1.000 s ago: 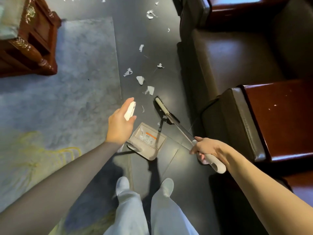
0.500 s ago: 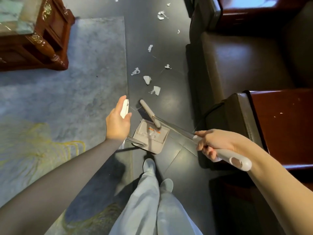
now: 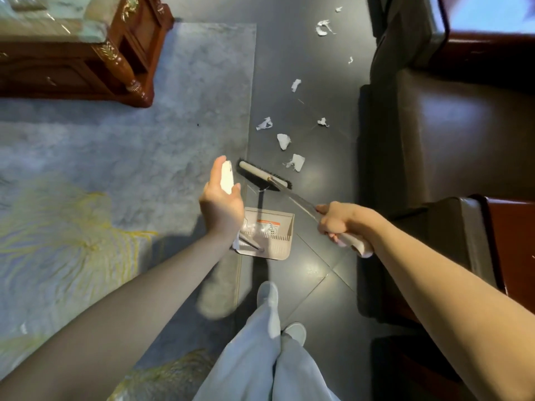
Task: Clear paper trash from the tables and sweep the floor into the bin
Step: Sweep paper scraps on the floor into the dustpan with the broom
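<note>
My left hand [image 3: 221,202] grips the white top of the dustpan handle [image 3: 226,177]. The beige dustpan [image 3: 267,237] rests on the dark floor below it, with a few white scraps inside. My right hand [image 3: 337,221] grips the broom's white handle [image 3: 354,244]. The broom head [image 3: 262,176], white with black bristles, sits on the floor just beyond the dustpan. Several torn white paper scraps [image 3: 283,140] lie on the floor past the broom, the nearest [image 3: 296,162] just right of the broom head.
A grey rug with yellow pattern [image 3: 115,175] covers the floor at left. A carved wooden table [image 3: 86,59] stands at the far left. Dark leather seats [image 3: 440,134] and a red-brown side table [image 3: 509,244] line the right. My feet [image 3: 267,293] stand behind the dustpan.
The broom head has swung forward out of the dustpan and onto the floor beyond it. The dustpan has turned a little. My feet have stepped forward.
</note>
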Available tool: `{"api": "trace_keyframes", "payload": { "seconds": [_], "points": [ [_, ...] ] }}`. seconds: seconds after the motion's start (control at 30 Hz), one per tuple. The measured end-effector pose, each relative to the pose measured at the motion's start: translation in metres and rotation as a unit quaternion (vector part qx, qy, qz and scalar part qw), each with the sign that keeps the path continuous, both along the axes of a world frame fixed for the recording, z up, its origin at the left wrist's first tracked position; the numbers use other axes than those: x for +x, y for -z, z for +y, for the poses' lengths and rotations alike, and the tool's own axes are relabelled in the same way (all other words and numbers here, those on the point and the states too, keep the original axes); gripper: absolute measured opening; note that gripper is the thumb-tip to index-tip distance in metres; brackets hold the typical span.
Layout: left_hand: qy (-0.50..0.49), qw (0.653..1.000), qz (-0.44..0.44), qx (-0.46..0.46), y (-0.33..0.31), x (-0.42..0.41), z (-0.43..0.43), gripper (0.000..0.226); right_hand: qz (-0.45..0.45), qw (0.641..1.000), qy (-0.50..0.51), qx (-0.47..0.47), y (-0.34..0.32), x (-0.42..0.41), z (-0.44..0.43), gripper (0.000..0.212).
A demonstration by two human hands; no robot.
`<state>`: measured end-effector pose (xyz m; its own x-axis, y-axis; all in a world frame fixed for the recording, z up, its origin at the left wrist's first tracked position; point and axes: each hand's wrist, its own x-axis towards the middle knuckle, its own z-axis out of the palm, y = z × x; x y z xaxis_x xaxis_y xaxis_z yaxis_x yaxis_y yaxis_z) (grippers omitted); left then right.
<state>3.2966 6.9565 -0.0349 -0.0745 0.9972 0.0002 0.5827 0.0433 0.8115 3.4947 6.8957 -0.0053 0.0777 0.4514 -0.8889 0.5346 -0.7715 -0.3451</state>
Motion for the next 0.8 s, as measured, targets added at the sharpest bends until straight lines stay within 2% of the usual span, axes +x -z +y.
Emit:
{"api": "trace_keyframes", "payload": {
  "seconds": [0.07,0.17,0.27,0.3,0.33,0.4,0.47,0.57,0.67,0.73,0.8],
  "points": [
    [-0.005,1.0,-0.003,-0.018,-0.001,0.007,0.015,0.057,0.029,0.999,-0.001,-0.038,0.001,-0.004,0.004,0.054],
    [0.0,0.999,-0.003,-0.047,-0.002,0.012,0.035,0.057,0.111,0.988,0.086,-0.061,-0.008,0.01,0.003,0.052],
    [0.021,0.998,0.013,-0.059,-0.006,0.016,0.049,0.055,0.152,0.977,0.138,-0.063,-0.035,0.042,0.007,0.039],
    [0.033,0.998,0.017,-0.058,-0.007,0.017,0.052,0.055,0.195,0.957,0.189,-0.099,-0.047,0.054,0.013,0.035],
    [0.046,0.997,0.02,-0.056,-0.007,0.019,0.055,0.055,0.237,0.928,0.254,-0.139,-0.06,0.062,0.02,0.038],
    [0.061,0.996,0.021,-0.058,-0.007,0.024,0.062,0.056,0.262,0.897,0.317,-0.161,-0.077,0.078,0.031,0.056],
    [0.072,0.996,0.021,-0.047,-0.008,0.03,0.071,0.058,0.243,0.903,0.327,-0.136,-0.087,0.09,0.042,0.059],
    [0.095,0.995,0.013,-0.005,-0.009,0.047,0.087,0.058,0.214,0.914,0.333,-0.085,-0.087,0.112,0.066,0.051],
    [0.1,0.994,0.037,-0.002,-0.009,0.074,0.112,0.057,0.18,0.926,0.33,-0.041,-0.073,0.137,0.101,0.046],
    [0.087,0.993,0.077,-0.015,-0.007,0.094,0.131,0.056,0.15,0.941,0.304,-0.011,-0.056,0.16,0.131,0.044],
    [0.073,0.994,0.08,-0.01,-0.006,0.112,0.148,0.055,0.125,0.957,0.26,-0.001,-0.037,0.185,0.166,0.037]
  ]
}}
